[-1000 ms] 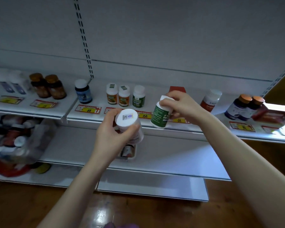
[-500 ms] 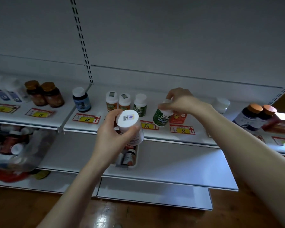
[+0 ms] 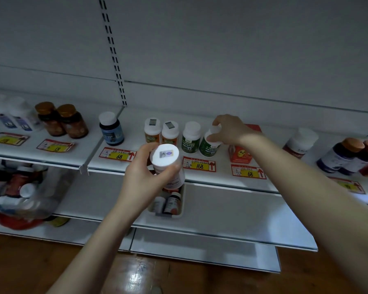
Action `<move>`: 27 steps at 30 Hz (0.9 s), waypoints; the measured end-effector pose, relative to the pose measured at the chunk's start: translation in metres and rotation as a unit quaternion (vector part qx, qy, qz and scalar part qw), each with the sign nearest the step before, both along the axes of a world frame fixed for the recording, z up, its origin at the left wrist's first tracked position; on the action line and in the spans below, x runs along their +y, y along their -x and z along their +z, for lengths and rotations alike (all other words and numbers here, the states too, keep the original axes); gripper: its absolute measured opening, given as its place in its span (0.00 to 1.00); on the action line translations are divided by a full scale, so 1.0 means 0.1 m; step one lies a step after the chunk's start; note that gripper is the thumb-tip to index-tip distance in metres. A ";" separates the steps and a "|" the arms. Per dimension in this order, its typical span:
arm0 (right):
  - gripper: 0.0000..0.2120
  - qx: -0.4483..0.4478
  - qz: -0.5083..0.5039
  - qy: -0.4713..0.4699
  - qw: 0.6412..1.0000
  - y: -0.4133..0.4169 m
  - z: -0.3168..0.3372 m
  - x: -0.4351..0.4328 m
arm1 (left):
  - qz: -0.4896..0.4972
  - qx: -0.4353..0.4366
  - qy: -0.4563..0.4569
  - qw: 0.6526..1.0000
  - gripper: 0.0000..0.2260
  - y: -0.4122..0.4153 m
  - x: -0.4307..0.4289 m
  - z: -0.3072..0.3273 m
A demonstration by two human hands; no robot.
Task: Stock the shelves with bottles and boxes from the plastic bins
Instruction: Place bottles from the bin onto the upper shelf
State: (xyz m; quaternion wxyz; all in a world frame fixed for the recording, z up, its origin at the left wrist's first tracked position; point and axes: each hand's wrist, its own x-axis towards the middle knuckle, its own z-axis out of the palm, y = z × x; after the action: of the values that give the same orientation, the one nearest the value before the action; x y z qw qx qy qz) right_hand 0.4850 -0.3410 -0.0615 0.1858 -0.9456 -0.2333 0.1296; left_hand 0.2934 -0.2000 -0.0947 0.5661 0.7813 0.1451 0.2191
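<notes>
- Over the last second the green-labelled plastic bottle with a white cap (image 3: 209, 145) has been carried from the air in front of the shelf edge onto the white metal upper shelf (image 3: 134, 132). It now appears to be set down just beside a matching green-labelled bottle (image 3: 191, 139), so one more item is judged all but stocked.
- The cap of that bottle is pinched by the curled fingers and thumb of the right hand (image 3: 229, 130); it has not been released.
- A white plastic bottle with a code sticker on its lid (image 3: 167, 160) is gripped round its body by the left hand (image 3: 145, 177). It is held upright in front of the shelf edge, and it is judged to be shelved next.
- A red cardboard box (image 3: 240, 155) is seen just right of the placed bottle; whether they touch cannot be told.
- More bottles are kept in a small white plastic bin (image 3: 168, 215) on the lower shelf and in a clear plastic bin (image 3: 51, 187) at far left.
</notes>
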 end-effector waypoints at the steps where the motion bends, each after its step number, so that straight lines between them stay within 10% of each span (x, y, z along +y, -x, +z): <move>1: 0.27 -0.007 0.006 0.004 1.000 -0.02 -0.02 0.02 | 0.000 -0.001 -0.003 1.000 0.21 -0.01 0.01 -0.01; 19: 0.31 -0.017 0.016 0.028 0.999 -0.01 -0.07 0.08 | -0.015 0.014 0.057 0.998 0.18 -0.09 0.11 -0.09; 27: 0.07 -0.080 0.002 -0.251 0.965 0.61 0.05 -0.17 | -0.055 0.018 0.184 0.981 0.13 -0.20 0.02 0.05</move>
State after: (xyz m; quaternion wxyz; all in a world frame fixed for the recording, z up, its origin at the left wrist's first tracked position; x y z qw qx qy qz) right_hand 0.4244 -0.3578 -0.0567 0.3978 -0.8754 -0.2743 -0.0093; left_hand 0.3132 -0.1984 -0.0893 0.7087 0.6743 0.1503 0.1433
